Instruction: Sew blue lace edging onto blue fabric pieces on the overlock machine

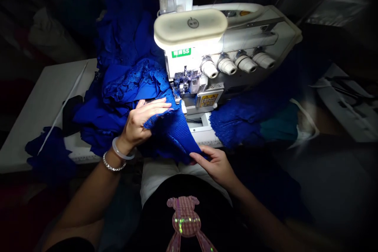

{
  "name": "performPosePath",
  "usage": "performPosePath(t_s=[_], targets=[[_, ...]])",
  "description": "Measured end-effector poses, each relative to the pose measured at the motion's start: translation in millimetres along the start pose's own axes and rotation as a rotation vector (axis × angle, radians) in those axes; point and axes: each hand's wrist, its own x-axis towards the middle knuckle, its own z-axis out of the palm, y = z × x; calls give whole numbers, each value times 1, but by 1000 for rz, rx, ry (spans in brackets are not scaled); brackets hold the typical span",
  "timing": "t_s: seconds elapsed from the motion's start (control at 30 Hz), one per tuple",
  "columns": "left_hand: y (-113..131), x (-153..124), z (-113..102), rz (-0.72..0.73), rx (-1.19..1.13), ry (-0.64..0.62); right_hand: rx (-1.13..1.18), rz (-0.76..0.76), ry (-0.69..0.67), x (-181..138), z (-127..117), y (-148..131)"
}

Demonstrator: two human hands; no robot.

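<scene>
Blue lace-trimmed fabric runs from under the presser foot of a white overlock sewing machine down toward my lap. My left hand lies on the lace just left of the foot, its visible fingers stretched out and flat; its lower fingers are partly hidden by the cloth. Near the front edge of the table, my right hand pinches the lower right edge of that fabric between thumb and fingers. The needle area is too small to make out clearly.
More bunched blue fabric is heaped left of and behind the machine. Dark blue cloth lies to the right, beside a teal piece. A white strip crosses the white table. Four-sided warning label marks the machine's front.
</scene>
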Motion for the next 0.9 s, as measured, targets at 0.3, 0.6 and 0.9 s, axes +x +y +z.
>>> performPosePath(t_s=[0.3,0.6,0.9], targets=[[78,-60,57,206,70,94,129,28,-35,-42,10,-9],[101,-82,66,41,-20,134,248,64,30,-64,19,-12],[114,-82,56,118,119,138,47,-51,15,-77,20,-18]])
